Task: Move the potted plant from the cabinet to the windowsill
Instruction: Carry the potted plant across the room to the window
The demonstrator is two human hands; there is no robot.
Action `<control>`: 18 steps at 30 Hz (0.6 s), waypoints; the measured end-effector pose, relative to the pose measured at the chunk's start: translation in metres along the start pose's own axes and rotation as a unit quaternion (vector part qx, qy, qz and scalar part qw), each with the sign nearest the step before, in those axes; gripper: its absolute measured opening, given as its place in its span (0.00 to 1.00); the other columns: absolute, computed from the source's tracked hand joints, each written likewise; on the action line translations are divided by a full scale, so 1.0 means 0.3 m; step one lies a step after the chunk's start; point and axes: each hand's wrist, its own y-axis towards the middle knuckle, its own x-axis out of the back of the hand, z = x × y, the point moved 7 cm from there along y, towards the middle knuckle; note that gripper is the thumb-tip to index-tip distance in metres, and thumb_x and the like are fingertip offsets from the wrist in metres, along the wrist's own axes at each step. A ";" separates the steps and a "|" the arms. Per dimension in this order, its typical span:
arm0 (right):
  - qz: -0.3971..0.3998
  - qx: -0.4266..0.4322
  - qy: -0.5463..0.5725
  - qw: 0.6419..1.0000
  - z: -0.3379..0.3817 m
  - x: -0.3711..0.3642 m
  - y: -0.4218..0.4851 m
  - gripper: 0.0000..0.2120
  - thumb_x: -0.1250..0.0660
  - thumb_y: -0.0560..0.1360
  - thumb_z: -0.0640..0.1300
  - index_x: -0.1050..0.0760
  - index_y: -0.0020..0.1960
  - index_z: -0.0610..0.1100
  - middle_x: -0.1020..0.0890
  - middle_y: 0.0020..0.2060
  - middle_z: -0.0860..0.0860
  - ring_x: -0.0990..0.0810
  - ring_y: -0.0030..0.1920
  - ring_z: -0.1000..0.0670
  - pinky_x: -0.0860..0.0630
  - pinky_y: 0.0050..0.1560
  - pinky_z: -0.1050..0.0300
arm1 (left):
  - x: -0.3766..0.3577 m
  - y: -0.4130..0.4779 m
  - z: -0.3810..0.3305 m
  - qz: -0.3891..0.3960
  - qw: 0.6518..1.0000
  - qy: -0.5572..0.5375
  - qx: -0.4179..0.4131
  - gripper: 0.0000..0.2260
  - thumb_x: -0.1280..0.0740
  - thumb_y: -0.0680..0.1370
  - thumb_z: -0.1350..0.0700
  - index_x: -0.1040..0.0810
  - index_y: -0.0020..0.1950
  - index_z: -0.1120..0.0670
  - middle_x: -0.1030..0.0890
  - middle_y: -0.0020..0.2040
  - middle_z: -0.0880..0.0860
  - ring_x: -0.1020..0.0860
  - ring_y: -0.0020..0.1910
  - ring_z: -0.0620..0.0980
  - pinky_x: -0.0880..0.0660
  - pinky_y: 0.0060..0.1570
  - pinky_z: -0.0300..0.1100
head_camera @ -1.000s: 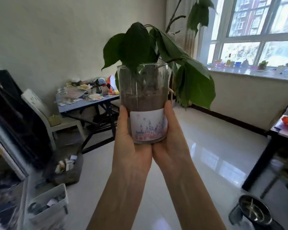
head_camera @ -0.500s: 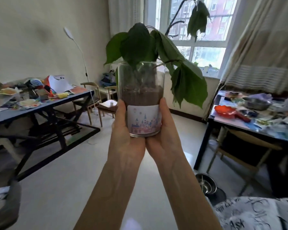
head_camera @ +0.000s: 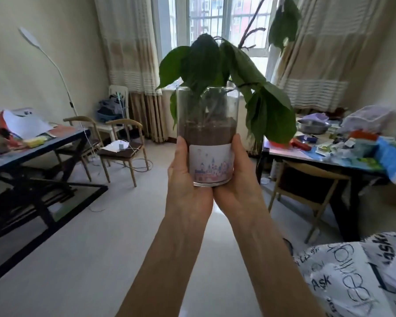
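The potted plant (head_camera: pixel 209 138) is a clear glass jar of brown soil with a castle-print label and drooping dark green leaves. I hold it upright at chest height in the middle of the view. My left hand (head_camera: pixel 184 179) cups its left side and base. My right hand (head_camera: pixel 239 179) cups its right side and base. Behind the leaves is the window (head_camera: pixel 206 21) between two beige curtains; its sill is mostly hidden by the plant.
A cluttered dark table (head_camera: pixel 32 147) stands at left with wooden chairs (head_camera: pixel 121 145) and a white floor lamp (head_camera: pixel 55 65) beyond it. Another cluttered table (head_camera: pixel 329 154) with a chair (head_camera: pixel 306 191) stands at right. Pale tiled floor (head_camera: pixel 114 236) runs between them toward the window.
The view has swung further right and the window now sits straight ahead behind the plant. Both hands keep the same hold on the jar.
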 end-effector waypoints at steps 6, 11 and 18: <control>-0.028 0.020 0.009 0.999 0.005 0.023 0.065 0.37 0.29 0.66 0.56 0.25 0.72 0.42 0.20 0.68 0.39 0.22 0.69 0.37 0.24 0.66 0.39 | 0.024 0.101 0.013 0.010 1.000 -0.021 0.015 0.35 0.28 0.65 0.46 0.26 0.70 0.56 0.19 0.66 0.62 0.20 0.64 0.64 0.20 0.56 0.61; -0.037 0.024 0.014 0.999 0.020 0.058 0.147 0.34 0.29 0.67 0.55 0.23 0.70 0.43 0.20 0.68 0.39 0.19 0.64 0.38 0.23 0.64 0.40 | 0.038 0.202 0.036 -0.003 0.999 -0.022 0.034 0.28 0.29 0.73 0.47 0.26 0.71 0.56 0.19 0.66 0.62 0.20 0.64 0.64 0.21 0.57 0.63; -0.037 0.026 0.021 0.999 0.100 0.115 0.364 0.36 0.29 0.66 0.54 0.25 0.72 0.42 0.20 0.69 0.39 0.20 0.65 0.38 0.23 0.64 0.40 | -0.019 0.423 0.082 0.011 0.999 -0.020 0.034 0.35 0.26 0.66 0.47 0.26 0.72 0.56 0.19 0.66 0.62 0.20 0.64 0.65 0.22 0.59 0.64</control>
